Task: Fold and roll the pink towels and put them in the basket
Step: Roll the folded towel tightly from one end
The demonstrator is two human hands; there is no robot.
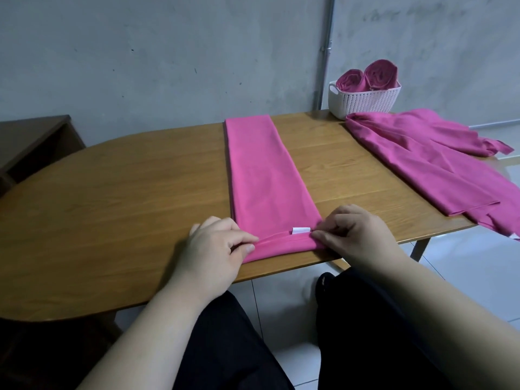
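Note:
A pink towel (pixel 261 170), folded into a long narrow strip, runs from the table's near edge to its far edge. Its near end is turned over into a small roll with a white label (pixel 301 230) showing. My left hand (pixel 213 246) pinches the roll's left end. The right end is pinched by my right hand (pixel 354 235). A white basket (pixel 363 104) stands at the back right and holds two rolled pink towels (pixel 368 77). Loose pink towels (pixel 433 164) lie spread on the table's right side.
The wooden table (pixel 126 206) has a rounded left end and its near edge lies just below my hands. A dark wooden cabinet (pixel 31 142) stands at the far left. A grey wall rises behind the table. My dark-clad legs are under the table edge.

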